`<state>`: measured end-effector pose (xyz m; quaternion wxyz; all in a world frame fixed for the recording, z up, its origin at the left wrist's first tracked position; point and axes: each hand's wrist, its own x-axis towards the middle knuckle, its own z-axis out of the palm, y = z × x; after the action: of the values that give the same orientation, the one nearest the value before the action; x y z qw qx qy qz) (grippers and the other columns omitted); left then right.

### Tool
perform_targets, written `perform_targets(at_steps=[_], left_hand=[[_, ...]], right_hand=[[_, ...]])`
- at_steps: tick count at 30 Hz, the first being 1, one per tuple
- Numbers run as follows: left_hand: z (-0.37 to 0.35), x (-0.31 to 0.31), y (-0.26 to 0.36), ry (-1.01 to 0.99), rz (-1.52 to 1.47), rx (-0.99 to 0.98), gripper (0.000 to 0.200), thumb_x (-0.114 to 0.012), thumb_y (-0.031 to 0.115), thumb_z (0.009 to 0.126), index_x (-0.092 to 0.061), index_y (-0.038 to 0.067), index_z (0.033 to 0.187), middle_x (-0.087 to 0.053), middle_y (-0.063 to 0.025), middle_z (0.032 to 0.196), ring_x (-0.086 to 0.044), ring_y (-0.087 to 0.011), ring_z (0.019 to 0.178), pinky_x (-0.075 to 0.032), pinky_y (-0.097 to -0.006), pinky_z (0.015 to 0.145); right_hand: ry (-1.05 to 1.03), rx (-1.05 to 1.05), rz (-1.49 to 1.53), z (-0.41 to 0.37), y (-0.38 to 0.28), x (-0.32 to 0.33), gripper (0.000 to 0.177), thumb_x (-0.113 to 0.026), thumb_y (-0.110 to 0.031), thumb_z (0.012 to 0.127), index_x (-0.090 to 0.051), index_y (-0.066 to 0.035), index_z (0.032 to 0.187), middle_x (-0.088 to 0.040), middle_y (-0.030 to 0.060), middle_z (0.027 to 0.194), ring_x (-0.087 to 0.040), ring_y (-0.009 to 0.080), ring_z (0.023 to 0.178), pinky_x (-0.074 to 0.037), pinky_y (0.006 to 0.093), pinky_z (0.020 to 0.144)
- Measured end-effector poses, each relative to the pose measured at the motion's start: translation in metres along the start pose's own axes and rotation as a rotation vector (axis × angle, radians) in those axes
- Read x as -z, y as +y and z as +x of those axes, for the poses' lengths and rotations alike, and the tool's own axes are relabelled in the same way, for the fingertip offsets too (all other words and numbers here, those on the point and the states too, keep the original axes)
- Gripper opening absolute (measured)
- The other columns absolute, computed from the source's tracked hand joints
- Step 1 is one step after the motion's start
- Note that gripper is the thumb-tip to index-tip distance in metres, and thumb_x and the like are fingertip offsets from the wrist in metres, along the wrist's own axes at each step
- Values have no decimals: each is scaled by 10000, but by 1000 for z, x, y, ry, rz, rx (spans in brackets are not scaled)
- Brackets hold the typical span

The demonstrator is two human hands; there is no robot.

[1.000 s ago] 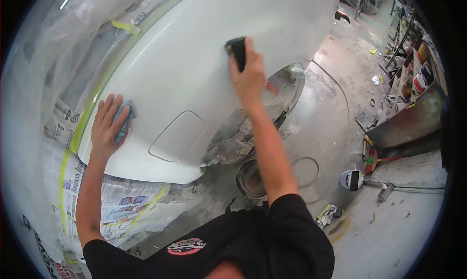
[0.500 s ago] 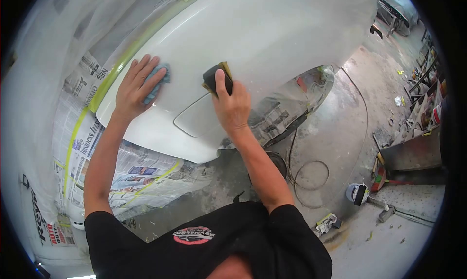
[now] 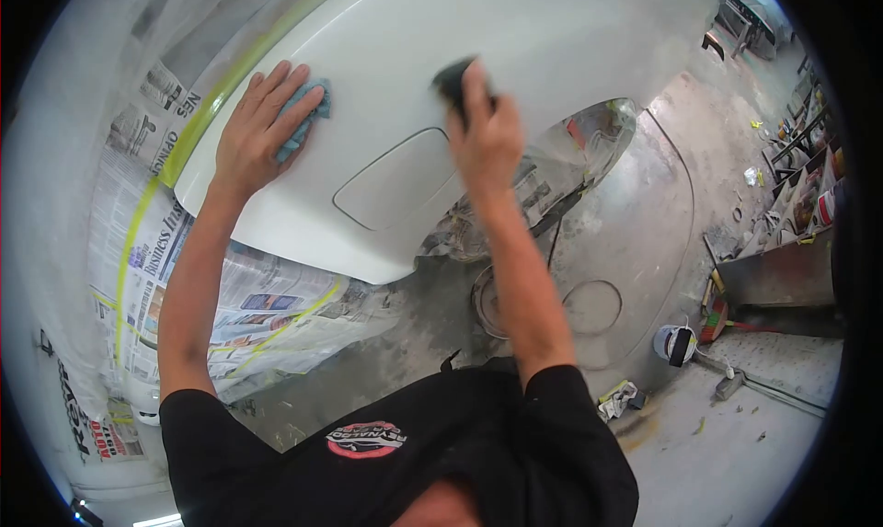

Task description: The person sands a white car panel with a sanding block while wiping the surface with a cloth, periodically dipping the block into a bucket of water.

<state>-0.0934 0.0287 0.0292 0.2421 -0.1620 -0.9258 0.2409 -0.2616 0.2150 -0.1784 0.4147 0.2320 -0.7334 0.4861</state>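
Note:
A white car body panel (image 3: 386,76) spreads across the upper middle, with a fuel flap outline (image 3: 394,179) in its lower part. My left hand (image 3: 256,131) lies on the panel near its taped edge, fingers stretched out. Under its palm and thumb it holds a folded blue cloth (image 3: 319,99) against the surface. Above and right of the flap, my right hand (image 3: 489,141) grips a black sanding block (image 3: 451,84), blurred by motion, on the panel. The sandpaper seen on the block earlier is hard to make out now.
Newspaper (image 3: 267,283) and yellow-green tape (image 3: 198,141) mask the car beside the panel. More masking paper fills the wheel arch (image 3: 543,182). A hose (image 3: 593,283) loops over the concrete floor. A white bucket (image 3: 669,343) and a metal bin (image 3: 782,279) stand at the right.
My right hand has slid the sanding block up and to the right, away from the fuel flap, uncovering more of its outline. My left hand stays on the cloth, while the view has shifted slightly.

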Motion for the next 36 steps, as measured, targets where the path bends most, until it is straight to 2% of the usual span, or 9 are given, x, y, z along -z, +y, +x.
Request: perform_targets(at_steps=[3, 9, 14, 16, 22, 26, 29, 33, 36], left_hand=[[1, -1, 0, 4, -12, 7, 618, -803, 11, 778, -673, 140, 1368, -604, -113, 1484, -545, -352, 1399, -435, -502, 1170], [0, -2, 1, 7, -6, 14, 608, -807, 25, 781, -677, 146, 1362, -608, -109, 1479, -545, -348, 1399, -436, -503, 1168], [-2, -1, 0, -10, -4, 20, 608, -807, 22, 775, -678, 140, 1358, -606, -115, 1480, -543, -351, 1399, -436, -510, 1165], [0, -1, 0, -2, -9, 20, 610, -804, 14, 772, -678, 135, 1357, -601, -122, 1483, -539, -356, 1402, -435, -513, 1166], [1, 0, 1, -1, 23, 4, 614, -824, 44, 772, -665, 151, 1355, -598, -106, 1486, -547, -354, 1391, -452, -525, 1146], [-2, 0, 0, -26, 7, 14, 617, -820, 31, 768, -666, 146, 1354, -597, -116, 1486, -538, -367, 1399, -440, -534, 1155], [2, 0, 1, -21, -2, 14, 609, -821, 8, 754, -679, 134, 1333, -598, -126, 1483, -534, -377, 1402, -435, -543, 1155], [3, -1, 3, -16, 3, 15, 598, -821, -2, 744, -690, 119, 1315, -606, -136, 1472, -540, -382, 1397, -435, -550, 1154], [3, -2, 2, -26, 9, 18, 600, -822, -3, 740, -691, 112, 1314, -610, -143, 1468, -543, -384, 1394, -434, -552, 1155]], right_hand=[[35, -131, -24, 49, 6, 1, 697, -807, -133, 812, -561, -188, 1462, -574, 130, 888, -607, 319, 735, -505, 454, 606], [-57, 36, 36, -50, -33, 3, 710, -797, -136, 826, -541, -188, 1486, -569, 153, 929, -610, 337, 782, -510, 463, 632], [5, -401, -3, 92, 47, 6, 589, -726, -270, 936, -528, -94, 1463, -610, 219, 1012, -652, 416, 875, -539, 504, 736], [37, -443, -38, 94, 46, -2, 646, -725, -270, 932, -485, -95, 1506, -608, 230, 1014, -654, 418, 881, -545, 499, 743], [-73, -216, 5, 51, 45, 2, 773, -753, -282, 894, -420, -116, 1571, -603, 217, 1030, -655, 407, 894, -560, 494, 769], [-79, -670, 15, 151, 165, 1, 691, -695, -329, 941, -428, -111, 1540, -618, 269, 1149, -664, 441, 1005, -547, 536, 868], [-73, -707, 5, 152, 149, -3, 706, -687, -326, 948, -402, -107, 1556, -615, 286, 1181, -661, 449, 1035, -545, 534, 884], [-70, -255, 50, 63, 53, 1, 733, -750, -263, 889, -465, -123, 1551, -593, 237, 1044, -652, 430, 911, -564, 496, 775], [-31, -317, 95, 97, 97, -1, 723, -746, -298, 894, -475, -127, 1542, -600, 230, 1053, -658, 432, 927, -562, 511, 798]])
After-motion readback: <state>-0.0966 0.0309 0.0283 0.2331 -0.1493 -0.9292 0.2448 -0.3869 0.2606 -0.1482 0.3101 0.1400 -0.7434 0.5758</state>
